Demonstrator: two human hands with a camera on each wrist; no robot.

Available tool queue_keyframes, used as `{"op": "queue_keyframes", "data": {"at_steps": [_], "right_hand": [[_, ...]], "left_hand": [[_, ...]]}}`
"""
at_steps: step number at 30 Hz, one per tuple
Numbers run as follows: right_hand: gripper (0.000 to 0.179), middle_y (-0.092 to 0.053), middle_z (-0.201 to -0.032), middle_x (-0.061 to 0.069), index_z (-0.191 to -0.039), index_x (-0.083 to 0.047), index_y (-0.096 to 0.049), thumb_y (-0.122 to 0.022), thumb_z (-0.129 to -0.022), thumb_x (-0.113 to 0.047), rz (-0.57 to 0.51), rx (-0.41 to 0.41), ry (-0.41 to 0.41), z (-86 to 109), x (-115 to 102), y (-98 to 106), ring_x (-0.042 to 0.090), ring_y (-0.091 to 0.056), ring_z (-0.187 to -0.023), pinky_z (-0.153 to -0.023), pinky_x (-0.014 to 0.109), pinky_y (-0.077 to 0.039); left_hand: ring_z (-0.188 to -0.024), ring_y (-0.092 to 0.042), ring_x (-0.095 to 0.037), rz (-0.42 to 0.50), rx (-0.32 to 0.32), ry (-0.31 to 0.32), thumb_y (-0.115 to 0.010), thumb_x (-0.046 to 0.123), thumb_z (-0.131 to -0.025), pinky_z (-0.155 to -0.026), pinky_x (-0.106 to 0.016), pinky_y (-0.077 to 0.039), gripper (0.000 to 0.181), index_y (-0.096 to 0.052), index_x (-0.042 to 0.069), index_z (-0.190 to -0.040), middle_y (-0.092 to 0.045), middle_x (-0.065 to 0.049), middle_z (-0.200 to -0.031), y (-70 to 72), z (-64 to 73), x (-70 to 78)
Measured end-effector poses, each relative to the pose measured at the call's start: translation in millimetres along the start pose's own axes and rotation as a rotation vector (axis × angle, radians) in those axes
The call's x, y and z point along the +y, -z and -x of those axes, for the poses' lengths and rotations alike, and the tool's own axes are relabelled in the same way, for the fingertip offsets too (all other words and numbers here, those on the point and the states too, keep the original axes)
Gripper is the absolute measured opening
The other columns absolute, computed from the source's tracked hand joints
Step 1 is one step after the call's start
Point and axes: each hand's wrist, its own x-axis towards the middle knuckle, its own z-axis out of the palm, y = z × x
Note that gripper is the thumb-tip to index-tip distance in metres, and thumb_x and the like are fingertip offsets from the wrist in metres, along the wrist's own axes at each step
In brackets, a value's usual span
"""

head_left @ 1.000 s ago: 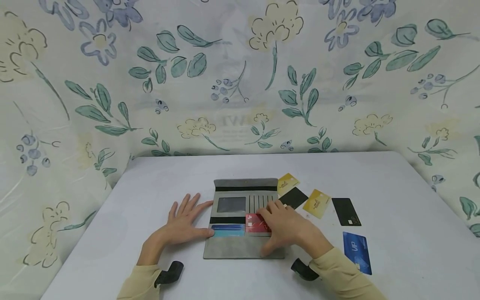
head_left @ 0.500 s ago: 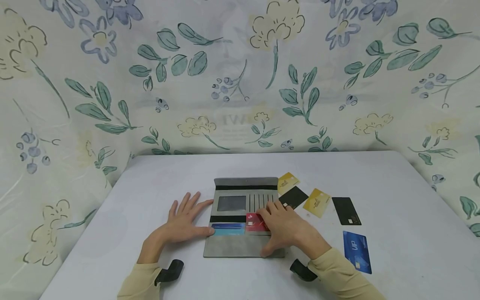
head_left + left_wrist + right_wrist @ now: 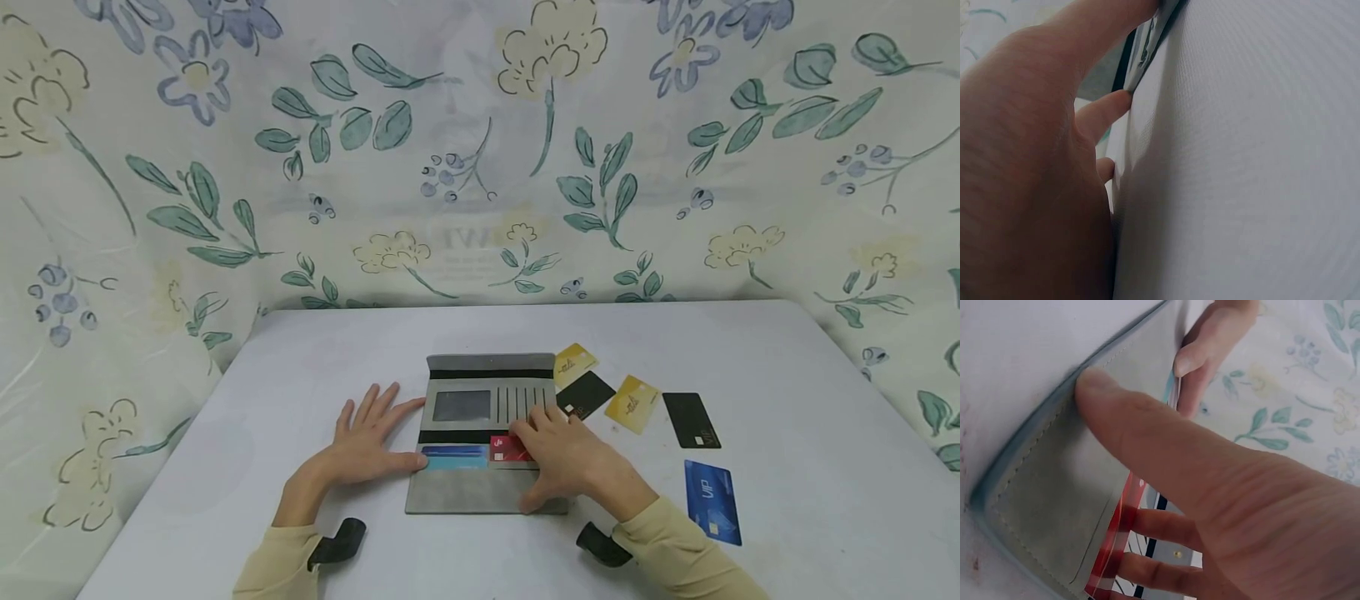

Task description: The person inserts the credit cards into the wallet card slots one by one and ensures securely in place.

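Note:
A grey wallet (image 3: 457, 495) lies unfolded on the white table, with a window and slots on its upper part. A red card (image 3: 506, 449) sits partly in its lower right pocket. My right hand (image 3: 568, 458) presses bent fingertips against the card's upper edge, its thumb on the wallet's lower edge; the right wrist view shows those fingers on the red card (image 3: 1109, 547). Blue cards (image 3: 456, 457) fill the lower left pocket. My left hand (image 3: 358, 457) has its fingers spread on the table, with thumb and index fingertip touching the wallet's left edge.
Right of the wallet lie two gold cards (image 3: 633, 404), two black cards (image 3: 692, 421) and a blue VIP card (image 3: 712, 500). One gold and one black card are close by its right edge. A floral sheet (image 3: 480, 167) hangs behind the table.
The red card has slid lower into its pocket, and less of it shows. My right fingertips have moved down slightly with it. My left hand stays in place.

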Motion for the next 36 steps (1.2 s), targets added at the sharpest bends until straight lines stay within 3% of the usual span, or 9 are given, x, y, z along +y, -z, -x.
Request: {"op": "queue_keyframes", "data": {"at_steps": [9, 31, 36], "right_hand": [[0.070, -0.052, -0.108, 0.001, -0.123, -0.017, -0.058, -0.088, -0.067, -0.047, 0.032, 0.024, 0.017, 2.6, -3.4, -2.0, 0.022, -0.046, -0.103, -0.090, 0.043, -0.048], [0.065, -0.056, -0.097, 0.002, -0.113, -0.014, -0.060, -0.089, -0.066, -0.049, 0.165, 0.086, 0.050, 6.8, -14.8, -1.6, 0.018, -0.050, -0.091, -0.075, 0.036, -0.050], [0.061, -0.055, -0.094, 0.002, -0.110, -0.013, -0.061, -0.090, -0.066, -0.045, 0.136, 0.085, 0.040, 6.6, -16.2, -2.2, 0.019, -0.050, -0.091, -0.076, 0.036, -0.050]], "left_hand": [[-0.149, 0.003, -0.047, -0.002, -0.002, 0.002, -0.069, 0.058, -0.080, -0.112, -0.069, 0.008, 0.085, -0.040, 0.020, -0.151, -0.013, -0.023, -0.163, -0.4, -0.2, -0.3], [-0.149, 0.004, -0.048, 0.006, -0.003, 0.009, -0.069, 0.057, -0.080, -0.112, -0.069, 0.009, 0.085, -0.041, 0.019, -0.151, -0.012, -0.023, -0.163, 0.5, 0.4, 1.4], [-0.149, 0.003, -0.048, 0.000, 0.002, 0.008, -0.070, 0.057, -0.080, -0.112, -0.069, 0.009, 0.085, -0.041, 0.019, -0.150, -0.014, -0.023, -0.163, -0.1, 0.2, 1.6]]}}
